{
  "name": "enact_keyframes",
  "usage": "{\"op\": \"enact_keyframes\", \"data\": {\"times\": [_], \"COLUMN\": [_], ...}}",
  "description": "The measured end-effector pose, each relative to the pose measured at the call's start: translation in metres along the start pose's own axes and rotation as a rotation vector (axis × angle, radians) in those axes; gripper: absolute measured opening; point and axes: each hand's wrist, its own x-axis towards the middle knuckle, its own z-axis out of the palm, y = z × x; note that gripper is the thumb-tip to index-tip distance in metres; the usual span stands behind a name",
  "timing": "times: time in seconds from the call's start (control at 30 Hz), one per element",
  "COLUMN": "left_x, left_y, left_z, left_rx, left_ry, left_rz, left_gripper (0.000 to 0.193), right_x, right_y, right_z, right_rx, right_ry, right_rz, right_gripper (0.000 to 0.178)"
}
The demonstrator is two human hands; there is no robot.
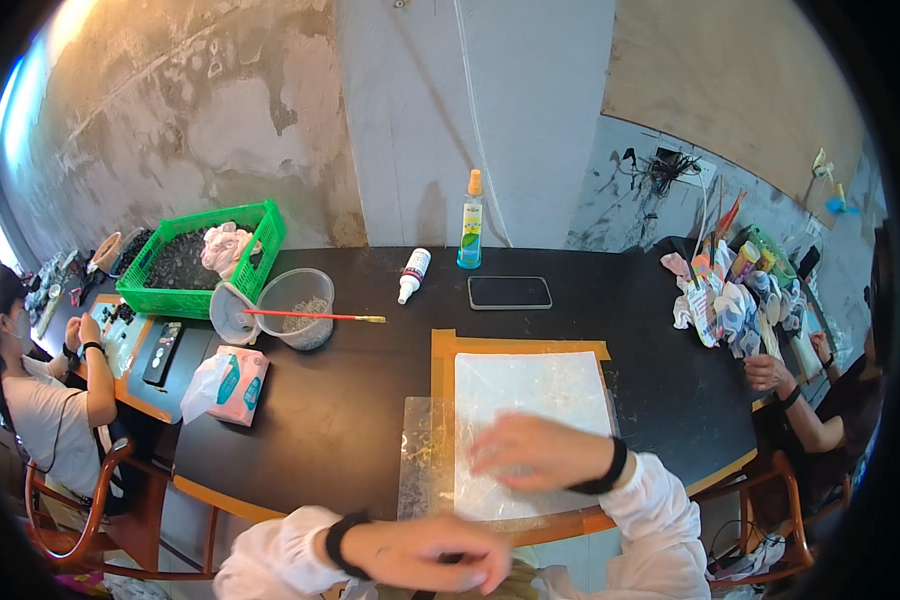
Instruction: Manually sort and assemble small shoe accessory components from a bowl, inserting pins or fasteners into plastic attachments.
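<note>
Head view over a dark bench [350,400]. The right hand [535,452] lies flat, fingers spread and slightly blurred, on a clear plastic sheet [530,420] that covers a white sheet taped down with tan tape [442,365]; the open palm appears to hold the film flat against the paper beneath it. The left hand [432,553] hangs below the near bench edge, close to the body, fingers loosely curled; whether it grips anything cannot be told, as a dark shape under it is unclear.

Beyond the right hand, farther across the bench, lie a black phone [510,292], a small white bottle [413,273] on its side and an upright spray bottle [471,220] with an orange top. Well to the left of both hands stand a clear plastic bowl [297,307] with a red-handled brush [315,316] resting across its rim, a green crate [205,258] of dark material, and a pack of tissues [232,383].

Far right of the right hand, crumpled cloths and brushes [735,295] are heaped within reach of another seated person; a second person sits at the far left.
</note>
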Motion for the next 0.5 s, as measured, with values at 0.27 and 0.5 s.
{"op": "enact_keyframes", "data": {"times": [0.27, 0.5], "left_x": [-0.192, -0.241], "left_y": [-0.139, -0.296], "left_z": [0.102, 0.185], "left_rx": [-0.421, 0.521], "left_ry": [0.526, 0.507], "left_rz": [-1.039, -1.304], "left_gripper": [0.048, 0.062], "right_x": [-0.057, -0.126], "right_y": [-0.079, -0.054], "right_z": [0.088, 0.208], "right_rx": [0.627, 0.366], "right_ry": [-0.295, -0.523], "right_rz": [-0.070, 0.534], "right_gripper": [0.021, 0.046]}}
